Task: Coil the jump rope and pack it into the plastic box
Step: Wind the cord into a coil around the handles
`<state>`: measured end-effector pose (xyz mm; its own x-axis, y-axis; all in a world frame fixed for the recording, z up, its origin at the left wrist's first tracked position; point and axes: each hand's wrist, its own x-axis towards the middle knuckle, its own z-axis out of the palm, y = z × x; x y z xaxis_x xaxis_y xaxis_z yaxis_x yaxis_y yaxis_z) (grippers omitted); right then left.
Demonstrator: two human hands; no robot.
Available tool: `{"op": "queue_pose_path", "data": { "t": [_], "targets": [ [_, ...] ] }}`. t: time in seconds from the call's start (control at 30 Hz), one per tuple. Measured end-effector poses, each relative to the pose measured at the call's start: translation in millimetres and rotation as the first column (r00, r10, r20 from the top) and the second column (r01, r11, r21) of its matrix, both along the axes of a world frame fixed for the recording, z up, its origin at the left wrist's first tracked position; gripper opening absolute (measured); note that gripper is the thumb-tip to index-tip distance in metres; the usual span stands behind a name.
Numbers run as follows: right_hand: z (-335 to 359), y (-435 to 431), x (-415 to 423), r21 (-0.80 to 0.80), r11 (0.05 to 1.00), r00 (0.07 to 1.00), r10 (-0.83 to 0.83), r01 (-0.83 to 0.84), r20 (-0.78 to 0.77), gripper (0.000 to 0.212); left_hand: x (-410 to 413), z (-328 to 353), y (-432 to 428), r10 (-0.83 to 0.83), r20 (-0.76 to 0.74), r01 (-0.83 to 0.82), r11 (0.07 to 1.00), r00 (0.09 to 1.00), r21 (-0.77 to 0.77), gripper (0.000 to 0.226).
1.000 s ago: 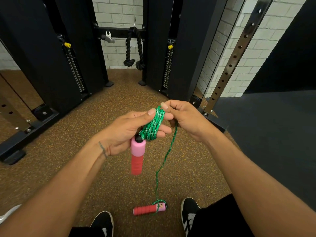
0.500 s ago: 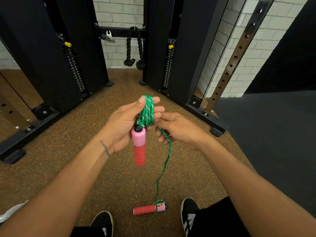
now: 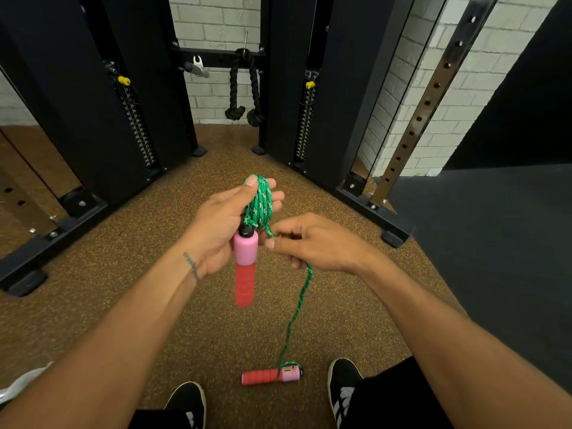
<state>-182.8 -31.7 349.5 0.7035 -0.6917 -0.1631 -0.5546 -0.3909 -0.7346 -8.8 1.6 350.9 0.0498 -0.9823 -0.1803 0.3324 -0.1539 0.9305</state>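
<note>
**Rope half coiled, one handle on the floor**

Your left hand (image 3: 223, 226) grips the green jump rope (image 3: 260, 202) as a bundle of loops, thumb pressed over the top of the coil and fingers curled behind it. From the bottom of that bundle the first handle (image 3: 245, 264) hangs straight down below your palm, pink at the top with a black cap, red along the grip.

Just to the right of the coil, your right hand (image 3: 322, 243) is closed on the free strand, pinching it between thumb and fingertips where it leaves the loops. Below that hand the strand drops slack toward the floor (image 3: 154, 305) and runs to the second handle (image 3: 270, 375), which lies on its side well beneath both hands, between your two black shoes (image 3: 343, 385).

The speckled brown rubber floor spreads under everything. Beyond your hands stand the black uprights of a cable machine (image 3: 93, 103), and a black triceps rope (image 3: 246, 88) hangs from its crossbar in front of a white brick wall (image 3: 216, 10). To the right of your right hand a dark mat (image 3: 495, 243) covers the floor.
</note>
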Motion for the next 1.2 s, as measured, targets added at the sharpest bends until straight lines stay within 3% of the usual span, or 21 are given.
{"op": "queue_pose_path", "data": {
  "t": [0.13,0.27,0.4,0.53,0.73,0.87,1.1,1.2],
  "targets": [
    [4,3,0,-0.040,0.999,0.999,0.032,-0.032,0.016,0.026,-1,-4,0,0.012,0.078,-0.013,1.000,0.997,0.011,0.036],
    [-4,3,2,0.028,0.999,0.999,0.025,-0.026,0.022,0.023,0,4,1,0.060,-0.151,-0.056,0.998,0.987,0.033,0.038],
    [-21,-2,11,-0.177,0.982,0.989,0.042,-0.067,-0.143,0.023,6,11,1,0.051,-0.180,-0.044,0.998,0.982,0.038,0.040],
    [-22,0,15,-0.259,0.955,0.982,0.110,-0.146,-0.151,0.028,0,7,2,0.038,-0.139,-0.030,0.998,0.990,0.060,0.040],
    [0,-2,2,-0.262,0.961,0.995,0.096,-0.085,0.030,0.024,4,3,-1,0.018,0.028,-0.020,0.998,0.999,0.060,0.038],
    [10,-7,-7,0.002,0.999,0.943,-0.033,0.034,0.330,0.017,2,-1,3,-0.123,0.230,0.107,0.991,0.965,0.083,0.032],
    [13,-13,-9,0.052,0.983,0.839,-0.176,0.174,0.515,0.010,-8,8,12,-0.243,0.065,0.237,0.968,0.968,0.085,0.034],
    [10,-15,-8,0.071,0.974,0.823,-0.221,0.217,0.524,0.014,-8,11,13,-0.277,0.030,0.274,0.958,0.960,0.083,0.034]
  ]
}}
